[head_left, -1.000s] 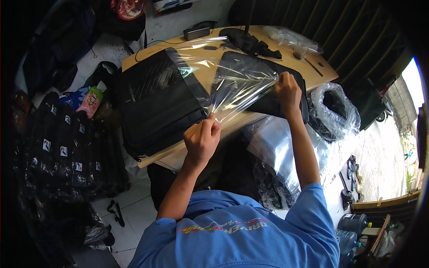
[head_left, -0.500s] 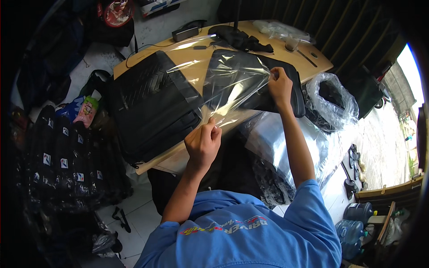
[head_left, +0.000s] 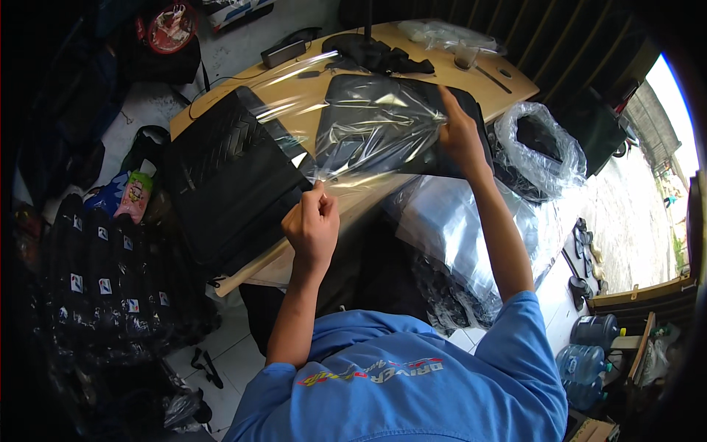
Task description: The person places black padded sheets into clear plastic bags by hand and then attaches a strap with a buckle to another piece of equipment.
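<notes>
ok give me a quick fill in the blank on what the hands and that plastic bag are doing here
1. Both hands hold a clear ____ bag over the wooden table.
2. The left hand pinches the bag's ____ corner.
3. The right hand grips the bag's edge above a ____ pouch.
4. Left of the bag lies a black ____ bag.

Missing words: plastic; near; black; quilted

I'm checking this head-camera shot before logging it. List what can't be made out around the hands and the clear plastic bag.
- Head view: the left hand shows only its back, so the fingertips pinching the clear plastic bag are hidden.
- The bag's opening is lost in glare and creases.
- The black item under the bag is blurred by the film; its kind is unclear.
- The right hand covers the bag's edge there.
- The small things at the far end of the table are too small to tell.
</notes>
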Tool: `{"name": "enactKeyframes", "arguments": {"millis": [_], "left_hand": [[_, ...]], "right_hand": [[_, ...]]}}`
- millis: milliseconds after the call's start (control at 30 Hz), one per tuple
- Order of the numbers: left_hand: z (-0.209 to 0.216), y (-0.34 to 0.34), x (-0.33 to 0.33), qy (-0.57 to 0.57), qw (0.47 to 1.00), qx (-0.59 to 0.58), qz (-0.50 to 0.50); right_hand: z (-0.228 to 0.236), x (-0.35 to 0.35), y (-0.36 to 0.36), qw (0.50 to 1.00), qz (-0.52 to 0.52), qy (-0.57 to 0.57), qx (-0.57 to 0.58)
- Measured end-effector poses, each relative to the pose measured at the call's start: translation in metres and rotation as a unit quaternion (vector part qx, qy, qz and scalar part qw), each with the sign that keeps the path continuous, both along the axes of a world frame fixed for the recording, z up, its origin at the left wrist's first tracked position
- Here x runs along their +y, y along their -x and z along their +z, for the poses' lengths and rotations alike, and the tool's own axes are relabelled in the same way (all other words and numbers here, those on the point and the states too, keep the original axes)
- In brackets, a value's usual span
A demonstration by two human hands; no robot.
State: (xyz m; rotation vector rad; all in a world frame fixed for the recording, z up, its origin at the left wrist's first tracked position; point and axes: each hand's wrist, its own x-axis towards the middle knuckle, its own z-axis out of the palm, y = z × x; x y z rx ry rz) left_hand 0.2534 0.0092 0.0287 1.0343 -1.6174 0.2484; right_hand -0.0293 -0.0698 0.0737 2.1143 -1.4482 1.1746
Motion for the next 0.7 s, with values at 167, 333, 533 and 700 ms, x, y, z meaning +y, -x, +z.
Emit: {"name": "enactKeyframes", "arguments": {"millis": [167,333,533,700], "left_hand": [[0.001,0.002,-0.002,0.001,1.0,0.03,-0.005],[0.0,-0.001,-0.001,-0.019,1.0,-0.007,-0.021],[0.006,-0.001,-0.005,-0.01,1.0,-0.018,-0.008],[0.015,-0.01,-0.009,0.001,0.999,-0.029,0.037]], "right_hand": [[0.007,0.022,0.009,0.97,0.025,-0.24,-0.004],[0.011,0.024,0.065,0.927,-0.111,-0.19,-0.305],[-0.02,0.007,0.127,0.69,-0.161,-0.5,-0.498],[-0.03,0.015,0.111,0.592,0.044,-0.495,-0.634]]}}
